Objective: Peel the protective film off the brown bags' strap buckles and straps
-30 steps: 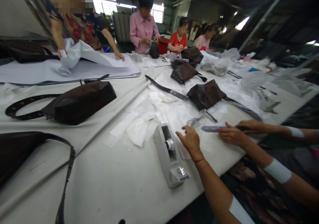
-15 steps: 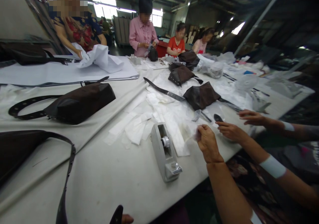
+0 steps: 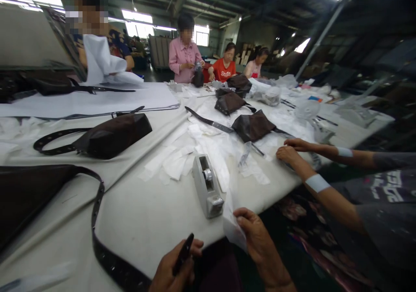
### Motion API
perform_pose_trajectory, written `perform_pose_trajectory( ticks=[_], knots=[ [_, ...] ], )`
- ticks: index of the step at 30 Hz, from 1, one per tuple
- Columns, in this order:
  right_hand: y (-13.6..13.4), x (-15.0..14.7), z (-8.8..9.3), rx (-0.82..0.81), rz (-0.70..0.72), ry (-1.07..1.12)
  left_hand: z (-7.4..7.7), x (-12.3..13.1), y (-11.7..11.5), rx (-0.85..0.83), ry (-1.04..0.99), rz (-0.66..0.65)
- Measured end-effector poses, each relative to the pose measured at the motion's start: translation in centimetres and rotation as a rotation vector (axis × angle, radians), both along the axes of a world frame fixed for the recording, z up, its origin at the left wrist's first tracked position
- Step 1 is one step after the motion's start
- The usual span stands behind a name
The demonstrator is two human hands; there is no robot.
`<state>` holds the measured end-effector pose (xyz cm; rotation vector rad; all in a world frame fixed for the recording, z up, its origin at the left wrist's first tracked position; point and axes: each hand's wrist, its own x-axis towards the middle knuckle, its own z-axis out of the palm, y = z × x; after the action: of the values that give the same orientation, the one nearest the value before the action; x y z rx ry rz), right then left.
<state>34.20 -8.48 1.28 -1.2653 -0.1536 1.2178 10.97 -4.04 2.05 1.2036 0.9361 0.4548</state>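
My left hand [image 3: 175, 264] is closed at the bottom of the view, with the dark pointed end of a strap [image 3: 183, 253] between its thumb and fingers. The studded dark strap [image 3: 96, 214] runs from a dark brown bag [image 3: 35, 201] at the left edge and leaves the frame near that hand. To the right, my right hand [image 3: 256, 240] pinches a thin white sheet [image 3: 231, 220], which hangs over the table's front edge. Just beyond the sheet stands a grey tape dispenser [image 3: 208, 192]. Thin white strips [image 3: 208, 149] lie in a loose pile behind it.
A co-worker's hands [image 3: 290, 151] work at the table edge on the right. More dark bags [image 3: 253, 125] with straps lie mid-table, and another bag [image 3: 113, 136] is at left. Across the table, a person handles white paper [image 3: 100, 62]; several others stand or sit further back.
My right hand has drawn the white sheet from the pile toward me. My left hand has come up into view with the strap end. The co-worker's hands have moved back from the dark piece.
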Motion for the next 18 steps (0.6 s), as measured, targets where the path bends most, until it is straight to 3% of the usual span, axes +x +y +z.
perform_pose_trajectory(
  ticks=[3, 6, 13, 15, 18],
  knots=[
    [-1.0, -3.2, 0.3, 0.095, 0.089, 0.03, 0.8, 2.6, 0.6, 0.007, -0.087, -0.004],
    [-1.9, -5.1, 0.6, 0.133, 0.101, -0.072, 0.1, 3.9, 0.2, -0.078, -0.183, -0.108],
    [-3.3, -4.1, 0.1, 0.116, 0.074, -0.33, -1.6, 3.1, -3.0, -0.271, -0.237, -0.137],
    [-3.6, -3.3, 1.0, 0.101, 0.114, -0.498, -1.8, 2.9, -3.4, -0.284, -0.233, -0.182],
    [-4.9, -2.7, 4.2, 0.1, 0.098, -0.853, -1.9, 2.7, -3.6, -0.284, -0.216, -0.214]
  ],
)
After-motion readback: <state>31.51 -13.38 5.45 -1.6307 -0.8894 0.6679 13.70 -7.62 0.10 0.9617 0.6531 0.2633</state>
